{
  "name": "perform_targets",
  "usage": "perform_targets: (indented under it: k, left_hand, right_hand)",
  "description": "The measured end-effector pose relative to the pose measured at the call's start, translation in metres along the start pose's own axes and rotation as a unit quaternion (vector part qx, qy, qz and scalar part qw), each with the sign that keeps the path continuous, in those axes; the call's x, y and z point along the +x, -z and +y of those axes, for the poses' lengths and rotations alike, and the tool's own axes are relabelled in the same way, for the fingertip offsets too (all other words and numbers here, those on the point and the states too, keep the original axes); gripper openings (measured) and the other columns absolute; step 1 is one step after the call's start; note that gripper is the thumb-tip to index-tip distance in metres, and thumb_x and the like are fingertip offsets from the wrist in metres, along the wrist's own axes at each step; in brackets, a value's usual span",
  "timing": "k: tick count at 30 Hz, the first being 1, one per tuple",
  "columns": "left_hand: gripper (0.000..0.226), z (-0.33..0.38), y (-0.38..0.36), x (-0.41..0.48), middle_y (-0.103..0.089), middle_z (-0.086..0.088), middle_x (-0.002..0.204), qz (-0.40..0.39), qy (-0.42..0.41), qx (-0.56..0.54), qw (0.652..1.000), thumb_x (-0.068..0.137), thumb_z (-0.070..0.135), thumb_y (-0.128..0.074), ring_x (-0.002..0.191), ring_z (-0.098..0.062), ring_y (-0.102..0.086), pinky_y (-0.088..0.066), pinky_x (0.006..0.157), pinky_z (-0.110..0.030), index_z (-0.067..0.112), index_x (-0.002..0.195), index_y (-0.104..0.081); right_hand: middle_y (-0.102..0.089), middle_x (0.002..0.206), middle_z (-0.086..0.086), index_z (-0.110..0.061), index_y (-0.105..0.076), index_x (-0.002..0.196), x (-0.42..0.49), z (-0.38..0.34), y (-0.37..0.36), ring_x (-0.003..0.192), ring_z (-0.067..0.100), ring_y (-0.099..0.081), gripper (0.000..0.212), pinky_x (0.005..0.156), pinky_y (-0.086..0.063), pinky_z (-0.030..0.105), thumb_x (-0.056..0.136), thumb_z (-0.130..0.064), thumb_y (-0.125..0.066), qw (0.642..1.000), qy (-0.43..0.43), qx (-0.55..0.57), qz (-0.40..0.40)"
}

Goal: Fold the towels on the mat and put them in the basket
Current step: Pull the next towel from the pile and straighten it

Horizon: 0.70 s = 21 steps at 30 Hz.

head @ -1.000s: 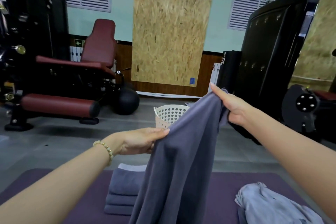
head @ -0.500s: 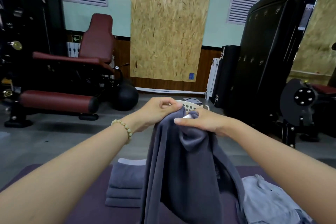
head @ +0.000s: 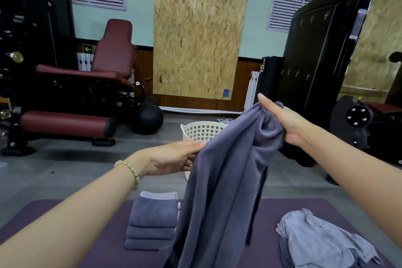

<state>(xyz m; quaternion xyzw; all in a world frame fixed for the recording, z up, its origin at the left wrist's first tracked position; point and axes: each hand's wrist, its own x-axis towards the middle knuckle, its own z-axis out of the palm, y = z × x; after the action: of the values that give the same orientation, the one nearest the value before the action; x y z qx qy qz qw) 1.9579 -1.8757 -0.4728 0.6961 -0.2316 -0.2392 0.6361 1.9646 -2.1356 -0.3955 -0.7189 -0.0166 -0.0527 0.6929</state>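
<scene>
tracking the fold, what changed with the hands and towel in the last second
The hands met at the top of the dark grey towel, then parted again: right hand up and right, gripping a bunched part, left hand lower, pinching the edge. Folded stack, crumpled pale towel, basket and mat stayed put.

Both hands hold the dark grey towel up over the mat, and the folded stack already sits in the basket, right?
Not quite. The head view shows the folded stack lying on the mat, not in the basket beyond it. The rest holds: left hand and right hand both hold the dark grey towel up over the mat.
</scene>
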Motion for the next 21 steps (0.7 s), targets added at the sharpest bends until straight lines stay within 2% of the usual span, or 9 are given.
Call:
perform_targets:
  k: [3,6,9,10,13,15,17,19,21]
  left_hand:
    - [0.037,-0.002,0.002,-0.001,-0.067,0.0,0.116,0.036,0.005,-0.026,0.999,0.1,0.039,-0.037,0.102,-0.011,-0.061,-0.049,0.087,-0.025,0.019,0.122,-0.058]
    - [0.033,0.0,-0.003,0.006,-0.064,0.006,0.081,0.138,-0.06,0.147,0.978,0.1,0.038,-0.038,0.076,-0.006,-0.054,-0.044,0.067,-0.019,0.016,0.086,-0.059]
    - [0.042,0.0,-0.005,0.019,-0.052,0.002,0.079,0.181,-0.142,0.2,0.952,0.099,0.041,-0.042,0.076,-0.008,-0.046,-0.043,0.074,-0.033,0.005,0.082,-0.052]
    - [0.041,0.003,-0.008,0.021,-0.051,0.001,0.079,0.186,-0.163,0.196,0.949,0.099,0.04,-0.042,0.076,-0.009,-0.045,-0.042,0.074,-0.033,0.004,0.081,-0.052]
    - [0.031,0.011,-0.015,0.029,-0.046,0.008,0.065,0.176,-0.19,0.186,0.948,0.099,0.031,-0.045,0.061,-0.002,-0.04,-0.035,0.059,-0.018,0.014,0.073,-0.047]
    - [0.029,0.016,-0.02,0.031,-0.047,0.003,0.067,0.164,-0.201,0.187,0.947,0.098,0.031,-0.047,0.059,-0.002,-0.04,-0.035,0.056,-0.016,0.012,0.076,-0.049]
    - [0.03,0.017,-0.019,0.03,-0.052,0.005,0.064,0.176,-0.21,0.173,0.946,0.097,0.032,-0.049,0.057,0.0,-0.044,-0.037,0.054,-0.013,0.012,0.074,-0.05]
    - [0.028,0.014,-0.014,0.023,-0.059,0.016,0.063,0.177,-0.188,0.146,0.955,0.096,0.035,-0.048,0.061,0.001,-0.052,-0.042,0.057,-0.012,0.019,0.075,-0.056]
    - [0.027,0.004,-0.007,0.012,-0.067,0.017,0.08,0.111,-0.122,0.144,0.976,0.093,0.048,-0.046,0.077,-0.004,-0.06,-0.048,0.069,-0.017,0.027,0.09,-0.063]
  right_hand:
    - [-0.074,0.092,0.012,-0.01,-0.071,0.094,0.0,0.006,0.018,0.09,0.025,-0.069,0.066,0.082,-0.054,0.034,0.049,-0.058,-0.078,0.996,-0.009,-0.091,0.024]
    - [-0.075,0.09,0.008,-0.01,-0.071,0.1,-0.005,0.02,0.021,0.093,0.021,-0.07,0.069,0.084,-0.054,0.03,0.05,-0.058,-0.075,0.978,-0.01,-0.206,-0.015]
    - [-0.075,0.093,0.005,-0.011,-0.072,0.101,-0.013,0.033,0.008,0.092,0.017,-0.07,0.065,0.088,-0.054,0.029,0.055,-0.056,-0.076,0.966,-0.008,-0.249,-0.07]
    - [-0.075,0.097,0.006,-0.011,-0.071,0.104,-0.016,0.037,0.0,0.094,0.017,-0.07,0.061,0.089,-0.053,0.029,0.059,-0.052,-0.077,0.964,-0.014,-0.245,-0.1]
    - [-0.074,0.096,0.003,-0.013,-0.07,0.096,-0.027,0.046,-0.031,0.091,0.016,-0.069,0.046,0.089,-0.051,0.029,0.062,-0.043,-0.078,0.958,-0.025,-0.213,-0.19]
    - [-0.074,0.095,0.003,-0.016,-0.069,0.094,-0.03,0.05,-0.047,0.092,0.017,-0.069,0.039,0.089,-0.052,0.028,0.063,-0.038,-0.078,0.957,-0.015,-0.191,-0.218]
    - [-0.074,0.096,0.004,-0.016,-0.067,0.096,-0.029,0.052,-0.056,0.094,0.018,-0.069,0.04,0.088,-0.053,0.029,0.063,-0.036,-0.078,0.96,-0.003,-0.167,-0.227]
    - [-0.073,0.079,0.002,-0.015,-0.061,0.086,-0.026,0.051,-0.056,0.077,0.012,-0.07,0.032,0.074,-0.055,0.025,0.064,-0.032,-0.076,0.972,-0.004,-0.108,-0.211]
    - [-0.07,0.068,0.001,-0.014,-0.056,0.083,-0.021,0.046,-0.05,0.065,0.01,-0.068,0.027,0.062,-0.056,0.022,0.067,-0.028,-0.073,0.985,-0.009,-0.015,-0.174]
